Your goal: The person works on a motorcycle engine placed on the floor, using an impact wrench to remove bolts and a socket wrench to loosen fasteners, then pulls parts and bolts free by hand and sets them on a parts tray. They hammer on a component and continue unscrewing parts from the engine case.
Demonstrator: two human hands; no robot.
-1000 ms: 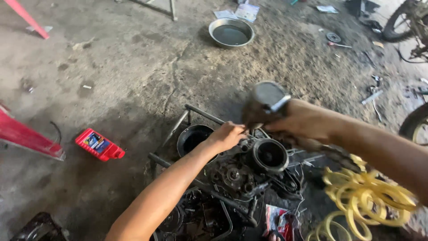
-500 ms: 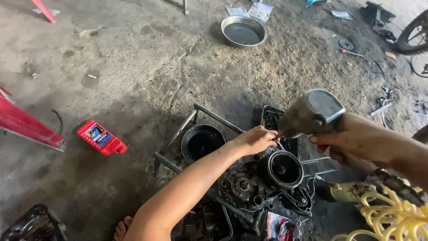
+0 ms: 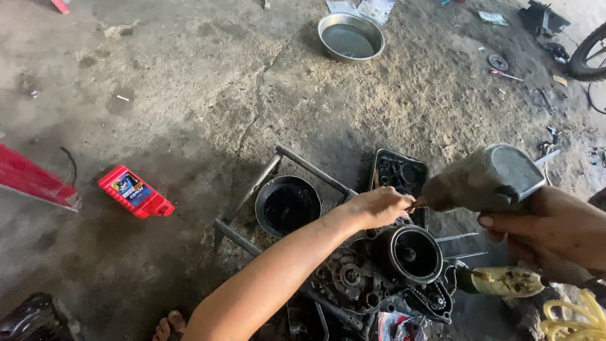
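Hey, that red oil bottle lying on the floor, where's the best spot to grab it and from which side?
The red oil bottle lies flat on the concrete floor, label up, its narrow neck end toward the lower right. I'd come from above and pinch across the two long sides at mid-body; nothing crowds either edge, and the flat, broad body there looks steadier than the neck.

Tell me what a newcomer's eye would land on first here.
First the grimy power tool gripped by the right hand at mid-right, its tip meeting the left hand above the greasy engine. Then the red oil bottle lying at left on the concrete floor, and the metal bowl up top.
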